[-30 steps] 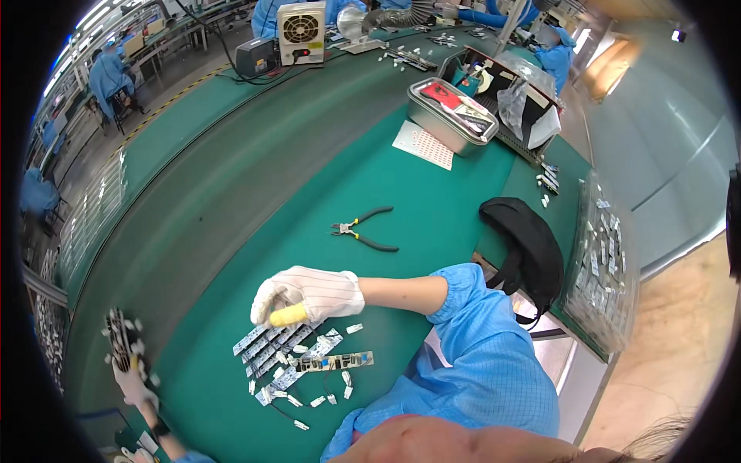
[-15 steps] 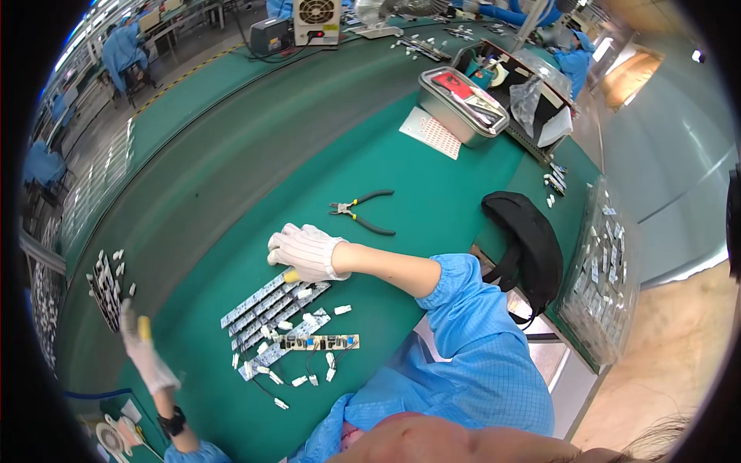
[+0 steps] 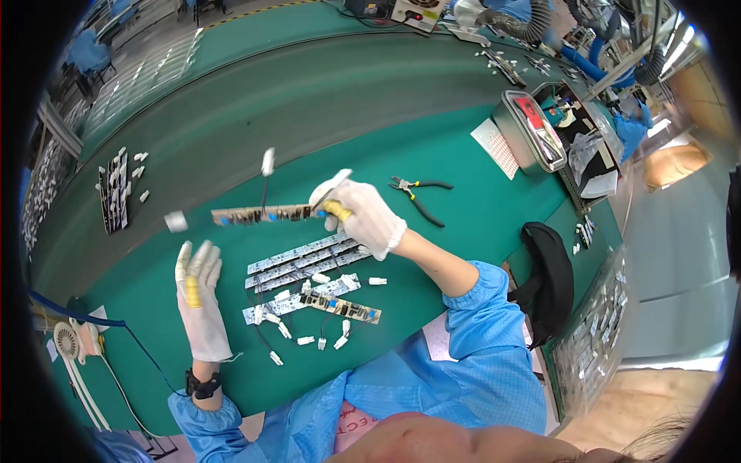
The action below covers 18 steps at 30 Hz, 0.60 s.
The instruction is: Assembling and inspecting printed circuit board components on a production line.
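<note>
My right hand [image 3: 369, 218], in a white glove with a yellow fingertip cover, grips one end of a narrow circuit board [image 3: 255, 216] above the green mat. Dark components and blue parts line the board. A white connector [image 3: 268, 161] sticks up from it on a wire, and a blurred white connector [image 3: 176, 221] shows beyond its left end. My left hand [image 3: 202, 309], gloved likewise, is open with fingers stretched upward, just below that end and apart from the board. Beneath lie several strip boards [image 3: 301, 263] side by side, with another brown board [image 3: 351, 310] and loose-hanging white connectors nearer me.
Cutting pliers [image 3: 404, 185] lie right of my right hand. Another pile of boards [image 3: 116, 193] sits on the dark belt at left. A metal box [image 3: 522, 139] stands far right beside a perforated sheet [image 3: 494, 147]. A black pouch [image 3: 548, 282] and a small fan [image 3: 68, 339] flank the mat.
My right hand has come up off the strip boards with a circuit board in its grip. My left hand has moved from beside the belt's pile toward that board. The view has turned.
</note>
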Tool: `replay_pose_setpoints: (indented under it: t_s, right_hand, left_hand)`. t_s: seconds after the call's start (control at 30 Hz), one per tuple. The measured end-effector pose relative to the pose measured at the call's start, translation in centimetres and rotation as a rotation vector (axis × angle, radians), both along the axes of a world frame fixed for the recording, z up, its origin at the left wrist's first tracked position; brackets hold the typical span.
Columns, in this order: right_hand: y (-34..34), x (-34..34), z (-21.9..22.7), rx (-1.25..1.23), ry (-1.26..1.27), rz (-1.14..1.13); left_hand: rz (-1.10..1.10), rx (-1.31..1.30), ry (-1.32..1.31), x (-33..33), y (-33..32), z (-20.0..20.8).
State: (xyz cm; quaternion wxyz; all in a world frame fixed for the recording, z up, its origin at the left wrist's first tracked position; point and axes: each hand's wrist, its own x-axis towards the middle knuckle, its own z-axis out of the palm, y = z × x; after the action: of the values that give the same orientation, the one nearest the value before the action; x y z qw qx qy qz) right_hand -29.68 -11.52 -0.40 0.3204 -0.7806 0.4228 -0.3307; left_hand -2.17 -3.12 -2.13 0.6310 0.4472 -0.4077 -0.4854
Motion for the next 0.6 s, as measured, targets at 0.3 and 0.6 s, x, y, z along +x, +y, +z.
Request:
replay_pose_setpoints:
  t_s: [0.3,0.6]
  right_hand:
    - [2.0,1.7,2.5,-0.513,0.23,0.214]
    - [2.2,1.0,2.3,0.491,-0.384,-0.022]
  left_hand:
    - [-0.193,0.136,0.071,-0.4,1.8,2.5]
    - [-0.191,0.112,-0.276,0.6,1.9,2.4]
